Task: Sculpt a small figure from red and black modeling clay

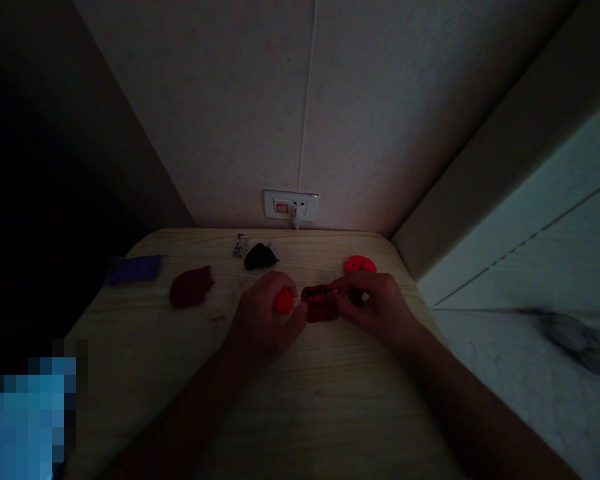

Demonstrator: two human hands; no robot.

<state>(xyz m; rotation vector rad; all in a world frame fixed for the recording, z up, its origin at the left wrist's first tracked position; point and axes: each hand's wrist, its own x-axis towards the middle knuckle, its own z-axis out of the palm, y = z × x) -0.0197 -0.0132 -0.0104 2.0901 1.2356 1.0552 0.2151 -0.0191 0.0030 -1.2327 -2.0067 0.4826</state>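
My left hand (265, 317) is curled around a bright red lump (283, 301) that looks like modelling clay. Just right of it, a dark red, roughly rectangular flat piece (322, 312) lies on the wooden table, with small red bits and a dark strip along its upper part. My right hand (373, 301) reaches in from the right, thumb and fingers pinched at the end of that strip; what lies between the fingertips is too dark to make out. Behind my right hand sits a round red piece (361, 265) with dark spots, partly covered by the hand.
A black lump (261, 257) lies near a small patterned wrapper (241, 245) at the back. Farther left are a dark red flattened lump (191, 287) and a purple packet (135, 269). The wall behind has a socket (291, 205) with a plug; a white panel borders the table's right.
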